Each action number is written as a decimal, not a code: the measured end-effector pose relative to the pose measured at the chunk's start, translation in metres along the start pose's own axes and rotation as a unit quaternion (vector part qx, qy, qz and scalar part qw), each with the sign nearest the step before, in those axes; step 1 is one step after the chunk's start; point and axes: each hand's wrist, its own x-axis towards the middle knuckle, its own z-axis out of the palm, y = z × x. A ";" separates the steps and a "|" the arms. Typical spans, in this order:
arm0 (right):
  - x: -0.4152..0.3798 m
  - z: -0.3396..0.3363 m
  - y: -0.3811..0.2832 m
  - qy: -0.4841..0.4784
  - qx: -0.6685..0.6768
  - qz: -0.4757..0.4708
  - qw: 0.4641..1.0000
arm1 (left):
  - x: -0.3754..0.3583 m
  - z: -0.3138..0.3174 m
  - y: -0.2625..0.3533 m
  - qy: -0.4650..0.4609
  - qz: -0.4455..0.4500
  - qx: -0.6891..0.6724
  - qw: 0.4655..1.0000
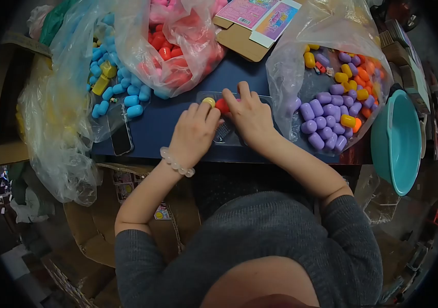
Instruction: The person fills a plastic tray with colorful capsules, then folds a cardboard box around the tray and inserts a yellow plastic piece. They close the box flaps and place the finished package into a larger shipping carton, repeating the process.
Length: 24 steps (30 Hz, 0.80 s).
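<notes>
Both hands are over a clear plastic tray [234, 137] on the blue table. My left hand [194, 131], with a beaded bracelet on its wrist, has its fingers bent at a small yellow piece [209, 101]. My right hand [252, 117] lies just to the right, its fingers at a red capsule [222, 106] beside the yellow piece. A bit of pink shows near the right fingers. The fingers hide much of the tray, and whether either hand grips its piece is unclear.
Plastic bags hold blue capsules [134, 111], red capsules [165, 53] and purple capsules [317, 109]. A phone [121, 137] lies near the table's front edge. Flattened printed boxes [275, 23] lie at the back; a teal basin [405, 143] stands at right.
</notes>
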 end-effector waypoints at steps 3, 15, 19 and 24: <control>0.003 -0.009 -0.008 -0.055 0.017 0.080 0.995 | -0.005 0.015 0.016 -0.049 -0.006 -0.002 0.999; -0.020 0.002 0.002 0.060 0.262 0.073 0.960 | -0.018 0.004 0.014 -0.085 -0.108 -0.169 0.976; -0.023 -0.006 0.002 0.062 0.280 0.089 0.954 | -0.024 0.007 0.006 -0.045 -0.111 -0.203 0.972; -0.032 -0.033 0.015 0.062 0.262 0.056 0.961 | -0.021 0.003 0.000 -0.025 -0.158 -0.223 0.962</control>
